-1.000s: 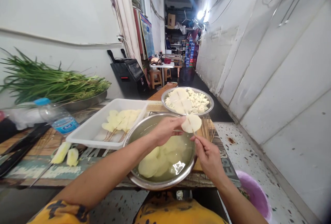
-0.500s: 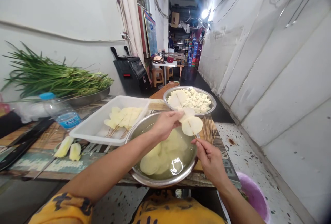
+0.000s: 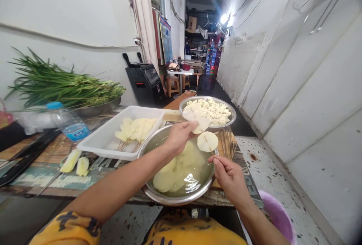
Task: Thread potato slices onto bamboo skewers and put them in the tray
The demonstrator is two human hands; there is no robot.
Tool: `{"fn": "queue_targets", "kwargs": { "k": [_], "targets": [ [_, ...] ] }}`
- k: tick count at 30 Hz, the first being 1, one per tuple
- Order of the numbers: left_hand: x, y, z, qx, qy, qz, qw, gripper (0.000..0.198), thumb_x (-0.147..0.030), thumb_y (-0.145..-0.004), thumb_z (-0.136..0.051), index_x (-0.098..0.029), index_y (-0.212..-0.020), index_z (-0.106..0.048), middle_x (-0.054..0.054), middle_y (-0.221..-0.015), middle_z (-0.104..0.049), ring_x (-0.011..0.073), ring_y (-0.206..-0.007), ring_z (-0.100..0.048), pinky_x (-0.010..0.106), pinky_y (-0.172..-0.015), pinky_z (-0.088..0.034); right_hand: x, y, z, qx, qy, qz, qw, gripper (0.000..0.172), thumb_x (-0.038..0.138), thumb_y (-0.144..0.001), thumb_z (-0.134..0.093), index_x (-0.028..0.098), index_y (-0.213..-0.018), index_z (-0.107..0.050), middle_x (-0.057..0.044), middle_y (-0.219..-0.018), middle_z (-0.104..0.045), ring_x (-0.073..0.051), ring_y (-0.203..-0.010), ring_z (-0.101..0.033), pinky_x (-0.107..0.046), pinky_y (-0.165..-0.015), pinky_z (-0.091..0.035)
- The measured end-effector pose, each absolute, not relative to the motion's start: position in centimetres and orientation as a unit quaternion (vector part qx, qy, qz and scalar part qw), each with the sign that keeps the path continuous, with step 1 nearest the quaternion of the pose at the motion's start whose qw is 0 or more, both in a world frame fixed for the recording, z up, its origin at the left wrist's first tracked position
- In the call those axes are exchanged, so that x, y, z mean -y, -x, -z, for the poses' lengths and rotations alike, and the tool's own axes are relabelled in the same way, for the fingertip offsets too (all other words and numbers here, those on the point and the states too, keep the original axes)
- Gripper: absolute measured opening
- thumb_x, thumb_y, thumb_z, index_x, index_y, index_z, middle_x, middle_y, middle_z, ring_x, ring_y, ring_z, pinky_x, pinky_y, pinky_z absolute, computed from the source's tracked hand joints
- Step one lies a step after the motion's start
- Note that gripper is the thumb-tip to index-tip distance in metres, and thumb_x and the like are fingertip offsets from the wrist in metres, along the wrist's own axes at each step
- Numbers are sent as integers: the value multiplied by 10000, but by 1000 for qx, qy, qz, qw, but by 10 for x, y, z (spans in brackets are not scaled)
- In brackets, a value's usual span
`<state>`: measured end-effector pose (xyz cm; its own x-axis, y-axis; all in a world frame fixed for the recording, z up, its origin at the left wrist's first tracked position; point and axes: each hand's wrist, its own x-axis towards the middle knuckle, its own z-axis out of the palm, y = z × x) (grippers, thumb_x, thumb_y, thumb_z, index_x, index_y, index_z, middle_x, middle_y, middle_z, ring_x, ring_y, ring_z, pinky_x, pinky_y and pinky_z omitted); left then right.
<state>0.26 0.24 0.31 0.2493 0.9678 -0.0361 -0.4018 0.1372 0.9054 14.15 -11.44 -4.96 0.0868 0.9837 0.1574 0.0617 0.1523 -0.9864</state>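
Over a metal bowl (image 3: pixel 161 199) of water, my right hand (image 3: pixel 230 173) pinches the lower end of a thin wooden skewer (image 3: pixel 212 153). A pale round slice, apparently potato, (image 3: pixel 207 141) is threaded on it. My left hand (image 3: pixel 181 136) is closed on another pale slice (image 3: pixel 202 124) farther up the skewer, and its fingertips are partly hidden. One more slice (image 3: pixel 192 112) shows beyond it, overlapping the far bowl in view. Several similar slices (image 3: pixel 166 179) lie in the water. Left of the bowl, a white plastic tray (image 3: pixel 106 154) holds skewered slices (image 3: pixel 138 128).
Behind stands a metal bowl of white crumbly pieces (image 3: pixel 217 111). Loose skewers (image 3: pixel 227 143) lie right of the water bowl. To the left are a water bottle (image 3: pixel 73 126), a knife (image 3: pixel 25 154), two pale yellow vegetable pieces (image 3: pixel 70 161) and green stalks (image 3: pixel 62 86). A purple tub (image 3: pixel 278 211) sits below right.
The nearest slice on the skewer has shifted slightly left and down, and a wider gap shows between it and the slice in my left hand. Both hands keep their grips.
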Motion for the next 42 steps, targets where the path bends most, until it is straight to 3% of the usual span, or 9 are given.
{"fn": "queue_targets", "kwargs": {
  "k": [6,9,17,25,31,33,37,42],
  "targets": [
    [-4,-3,-4,-364,-428,-524,640,296,-332,-580,-787,-79,-706,-698,74,-718,-688,154,-697,-618,310,-743,-506,113,-144,46,617,560,-214,510,300,348,-880,-474,143,-887,-693,-2,-541,-537,-134,-477,-472,-228,-443,-358],
    [-4,-2,-4,-376,-430,-512,641,273,-318,-601,-776,-76,-699,-697,81,-725,-691,155,-681,-621,312,-731,-509,111,-142,47,643,566,-154,492,297,310,-892,-450,152,-883,-701,-27,-599,-617,-154,-512,-541,-240,-491,-416],
    [-6,3,-3,-346,-425,-470,692,299,-341,-673,-741,-95,-836,-692,102,-832,-699,148,-740,-636,289,-767,-490,107,-144,48,633,569,-168,498,305,319,-889,-453,142,-881,-702,-38,-618,-635,-173,-563,-587,-238,-482,-427],
    [2,1,1,-300,-486,-355,740,330,-343,-665,-753,-114,-895,-698,117,-900,-692,156,-770,-636,300,-763,-480,103,-145,55,608,554,-192,536,310,331,-899,-465,143,-976,-700,9,-494,-525,-191,-618,-607,-241,-508,-455],
    [7,-5,-1,-302,-455,-376,749,305,-331,-650,-759,-112,-855,-704,102,-811,-692,136,-676,-629,281,-698,-483,103,-143,54,644,551,-125,516,313,358,-882,-487,153,-944,-716,-77,-743,-698,-218,-698,-652,-292,-619,-519],
    [4,-2,-6,-304,-453,-408,732,279,-315,-635,-766,-103,-806,-707,96,-783,-690,133,-664,-619,276,-685,-482,104,-143,54,653,551,-126,505,333,378,-881,-487,153,-986,-708,-86,-753,-703,-221,-684,-654,-290,-599,-521],
    [-17,38,-28,-335,-504,-486,631,228,-292,-637,-746,-109,-768,-712,82,-765,-694,140,-655,-605,268,-644,-471,110,-148,61,652,550,-173,493,377,402,-909,-431,169,-1093,-664,-11,-551,-604,-168,-473,-570,-245,-440,-458],
    [-60,141,-40,-486,-586,-454,463,195,-243,-600,-743,-104,-735,-718,71,-678,-668,115,-548,-546,219,-503,-403,118,-165,72,626,580,-168,493,408,440,-908,-415,167,-1072,-670,13,-489,-541,-158,-416,-526,-249,-416,-436]
  ]
}}
